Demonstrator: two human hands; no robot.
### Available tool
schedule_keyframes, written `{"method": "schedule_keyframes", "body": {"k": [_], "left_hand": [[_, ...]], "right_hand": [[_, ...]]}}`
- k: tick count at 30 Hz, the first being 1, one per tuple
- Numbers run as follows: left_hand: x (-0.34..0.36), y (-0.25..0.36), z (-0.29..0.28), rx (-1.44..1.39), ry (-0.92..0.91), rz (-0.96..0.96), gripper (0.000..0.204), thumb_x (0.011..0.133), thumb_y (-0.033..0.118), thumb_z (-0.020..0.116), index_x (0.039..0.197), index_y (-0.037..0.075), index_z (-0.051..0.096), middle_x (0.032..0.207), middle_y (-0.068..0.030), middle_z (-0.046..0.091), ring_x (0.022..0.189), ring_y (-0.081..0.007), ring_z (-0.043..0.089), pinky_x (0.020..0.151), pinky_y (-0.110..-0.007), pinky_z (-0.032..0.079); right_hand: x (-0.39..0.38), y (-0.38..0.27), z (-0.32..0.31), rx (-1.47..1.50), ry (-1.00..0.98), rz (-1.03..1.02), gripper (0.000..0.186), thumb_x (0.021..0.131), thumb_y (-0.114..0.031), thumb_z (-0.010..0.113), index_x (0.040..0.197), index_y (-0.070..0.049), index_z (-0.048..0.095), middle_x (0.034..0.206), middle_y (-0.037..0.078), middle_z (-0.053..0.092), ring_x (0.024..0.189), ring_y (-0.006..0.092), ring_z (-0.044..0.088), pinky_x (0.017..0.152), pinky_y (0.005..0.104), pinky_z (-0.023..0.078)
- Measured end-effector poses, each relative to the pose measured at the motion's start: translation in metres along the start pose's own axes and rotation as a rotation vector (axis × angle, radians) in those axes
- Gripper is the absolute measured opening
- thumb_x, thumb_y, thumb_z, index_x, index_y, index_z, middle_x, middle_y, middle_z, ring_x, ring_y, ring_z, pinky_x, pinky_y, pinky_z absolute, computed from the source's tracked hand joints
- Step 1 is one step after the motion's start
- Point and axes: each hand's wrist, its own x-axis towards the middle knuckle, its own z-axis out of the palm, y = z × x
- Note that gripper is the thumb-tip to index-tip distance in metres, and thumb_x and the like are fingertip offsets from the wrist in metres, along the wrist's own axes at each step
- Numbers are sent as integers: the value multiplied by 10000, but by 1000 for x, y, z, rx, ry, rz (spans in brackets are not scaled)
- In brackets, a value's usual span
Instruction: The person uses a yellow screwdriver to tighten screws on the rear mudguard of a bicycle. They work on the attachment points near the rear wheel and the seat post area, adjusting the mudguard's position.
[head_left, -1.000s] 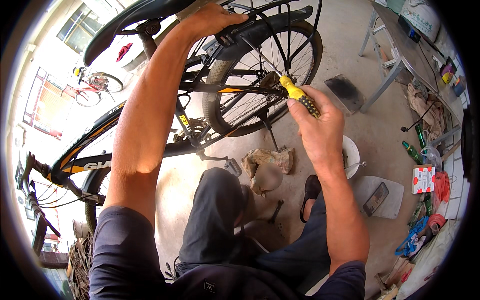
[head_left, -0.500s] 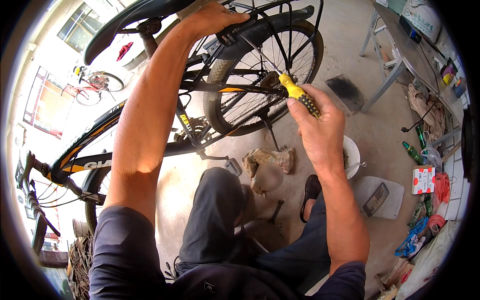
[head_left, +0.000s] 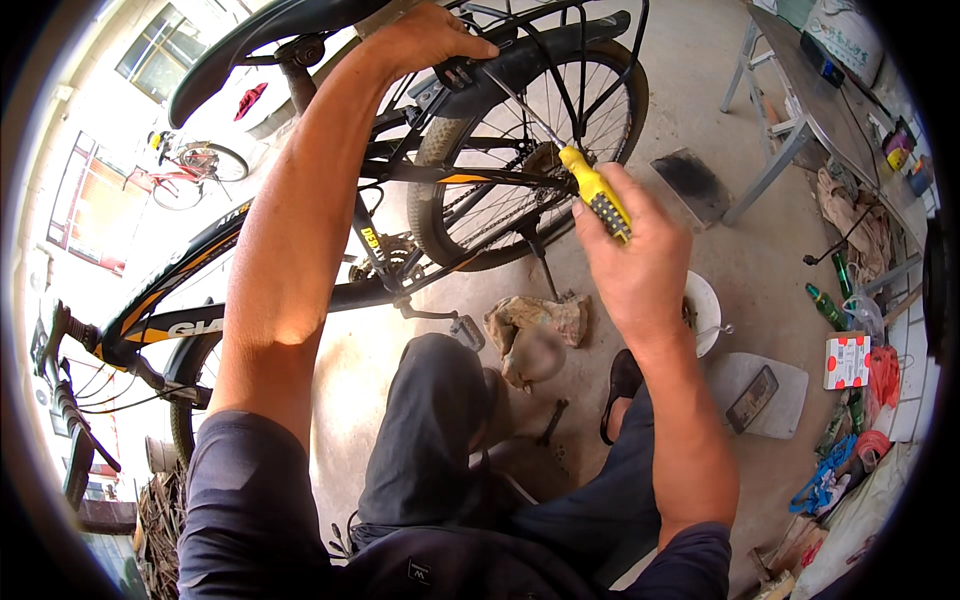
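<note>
A black and orange bicycle [head_left: 215, 300] stands in front of me, its rear wheel [head_left: 530, 170] at the top centre. My left hand [head_left: 430, 40] reaches up and rests on the black rear rack above that wheel. My right hand [head_left: 635, 265] grips a screwdriver with a yellow and black handle [head_left: 597, 195]. Its thin shaft runs up and left toward the rack, close to my left hand. The tip is hard to make out among the rack struts.
A crumpled rag [head_left: 535, 325] lies on the concrete floor by my knee, near a pedal [head_left: 465, 330]. A white bowl [head_left: 705, 310] and a phone [head_left: 752, 398] on a pale board sit at the right. A metal table [head_left: 800, 110] stands at the upper right. Bottles and clutter line the right edge.
Both hands hold almost the same pose. The screwdriver handle has shifted only slightly in my right hand.
</note>
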Motion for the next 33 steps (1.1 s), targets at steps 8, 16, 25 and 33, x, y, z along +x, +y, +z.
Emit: {"method": "schedule_keyframes", "body": {"k": [8,16,25,33], "left_hand": [[-6,7,-5,-24,-39,-6,333,695,285,726,881,9,705,819,-87,663,822,-175,598,862,-311,414],[-4,-3,-2,-87,5,7,320,687,228,710,893,-16,689,787,-77,655,772,-148,594,798,-283,435],[-1,3,-3,-3,-35,-36,344,691,259,684,899,-16,685,793,-82,656,755,-156,599,739,-287,460],[-25,25,13,427,319,-9,403,736,328,684,1067,98,680,1003,-114,689,927,-278,658,858,-368,484]], "right_hand": [[8,9,-8,-203,43,-205,393,760,-109,734,1136,-58,632,824,98,626,700,267,635,594,359,507],[5,0,-4,306,-55,223,337,805,-143,721,1070,49,639,815,149,691,724,121,633,688,281,508],[5,-3,-6,303,-74,343,343,795,-161,714,1065,38,643,727,143,665,659,132,623,650,283,498],[-4,17,-14,140,-132,371,353,787,-199,695,1060,20,648,778,200,670,695,266,671,667,330,506]]}}
